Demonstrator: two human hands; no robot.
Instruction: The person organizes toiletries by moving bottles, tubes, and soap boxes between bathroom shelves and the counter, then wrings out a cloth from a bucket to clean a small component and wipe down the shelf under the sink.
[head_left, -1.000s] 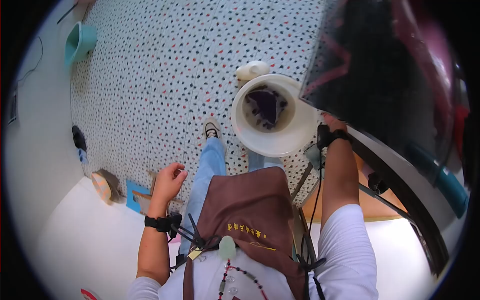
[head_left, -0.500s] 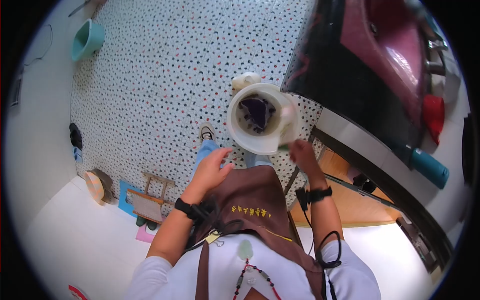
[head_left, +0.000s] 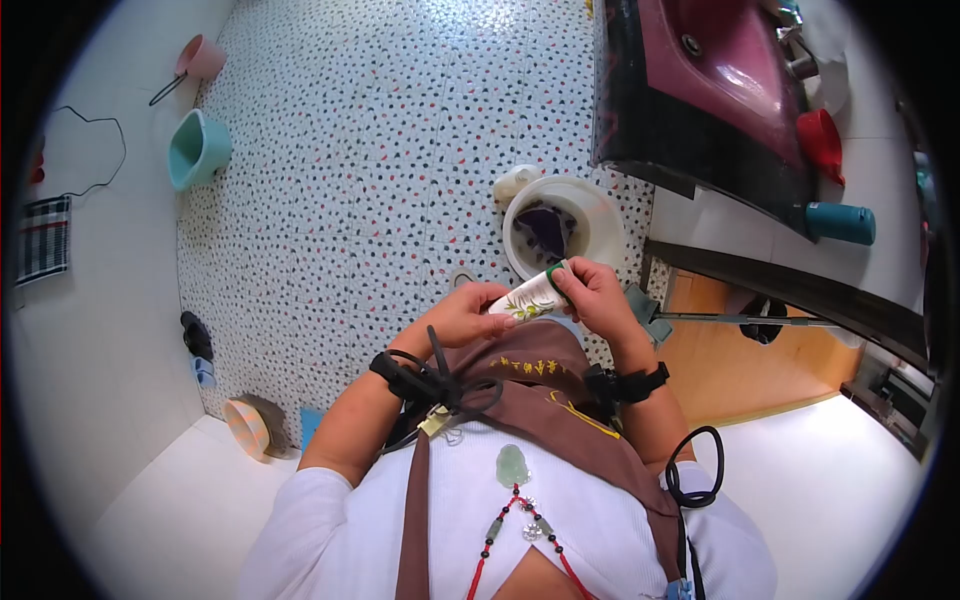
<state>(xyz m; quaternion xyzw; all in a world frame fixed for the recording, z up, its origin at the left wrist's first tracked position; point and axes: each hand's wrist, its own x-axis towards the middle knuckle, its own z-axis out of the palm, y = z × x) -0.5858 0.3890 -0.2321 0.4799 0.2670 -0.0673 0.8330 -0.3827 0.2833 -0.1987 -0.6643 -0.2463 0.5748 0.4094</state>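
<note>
A white tube [head_left: 530,300] with a green cap and a leaf print is held in front of my brown apron [head_left: 515,362]. The fingers of my left hand [head_left: 465,316] are closed round its left end. My right hand [head_left: 595,299] grips it by the green-capped end. Just beyond my hands stands a white bucket [head_left: 606,228] on the speckled floor, with dark purple cloth [head_left: 544,232] lying in murky liquid. A whitish bottle [head_left: 516,184] lies against the bucket's far left side.
At the upper right a pink sink [head_left: 735,60] sits in a dark counter [head_left: 690,135], with a red scoop [head_left: 822,145] and a teal bottle [head_left: 840,222]. A mint bucket [head_left: 199,150] and pink dipper [head_left: 202,58] stand left. A green-headed mop [head_left: 648,312] is at right.
Both hands have come together at the tube, which was blurred beside my right hand half a second ago. The view has shifted, bringing the pink dipper and more of the sink into sight.
</note>
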